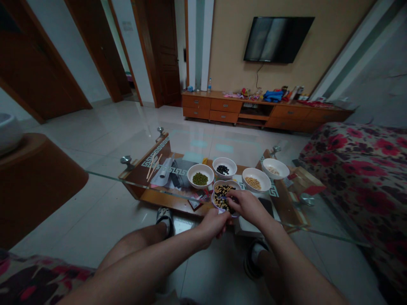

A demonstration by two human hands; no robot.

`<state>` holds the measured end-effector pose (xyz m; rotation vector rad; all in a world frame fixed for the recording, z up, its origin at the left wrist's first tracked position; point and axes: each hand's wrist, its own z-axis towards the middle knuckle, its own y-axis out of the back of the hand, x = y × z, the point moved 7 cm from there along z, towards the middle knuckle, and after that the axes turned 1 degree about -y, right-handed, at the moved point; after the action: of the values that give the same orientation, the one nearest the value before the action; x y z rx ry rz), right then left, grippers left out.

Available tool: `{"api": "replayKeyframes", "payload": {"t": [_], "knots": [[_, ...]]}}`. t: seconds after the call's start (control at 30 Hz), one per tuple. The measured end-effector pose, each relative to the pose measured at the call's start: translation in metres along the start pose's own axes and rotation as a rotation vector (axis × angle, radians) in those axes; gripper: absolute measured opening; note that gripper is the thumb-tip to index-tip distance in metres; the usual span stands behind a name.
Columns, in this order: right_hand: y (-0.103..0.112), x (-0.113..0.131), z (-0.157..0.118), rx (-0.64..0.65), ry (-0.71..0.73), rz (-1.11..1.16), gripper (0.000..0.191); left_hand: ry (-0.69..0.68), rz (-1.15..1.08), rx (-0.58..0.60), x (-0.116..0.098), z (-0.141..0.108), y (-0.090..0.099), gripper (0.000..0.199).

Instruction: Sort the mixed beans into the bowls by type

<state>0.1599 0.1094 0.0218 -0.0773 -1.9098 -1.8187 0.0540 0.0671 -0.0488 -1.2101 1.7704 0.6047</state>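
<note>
A lavender-rimmed bowl (213, 202) of mixed black and pale yellow beans stands at the glass table's near edge. My left hand (213, 226) is closed on the near rim of this bowl. Over the beans, my right hand (246, 205) pinches a thin blue utensil (223, 198); its kind is mostly hidden by the fingers. Behind are white bowls: one with green beans (200, 178), one with black beans (222, 170), one with yellow soybeans (253, 183). The far-right white bowl (276, 163) holds a few pale pieces.
The glass tabletop (108, 156) has steel fittings on wooden supports. Chopsticks (153, 167) and papers (165, 173) show at the left. A cardboard box (305, 182) is at the right, near a flowered sofa (359, 169). A long cabinet (225, 108) stands under the television (280, 40).
</note>
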Motion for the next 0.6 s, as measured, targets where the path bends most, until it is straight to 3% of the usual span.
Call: {"api": "replayKeyframes", "payload": {"t": [0.27,0.6], "knots": [[0.010,0.001,-0.001,-0.042,-0.018,0.027,0.020,0.002,0.003,0.002,0.001,0.000,0.000,0.019],[0.021,0.002,0.012,-0.199,-0.007,0.068,0.021,0.009,-0.014,-0.002,0.001,0.000,-0.001,0.016]]}}
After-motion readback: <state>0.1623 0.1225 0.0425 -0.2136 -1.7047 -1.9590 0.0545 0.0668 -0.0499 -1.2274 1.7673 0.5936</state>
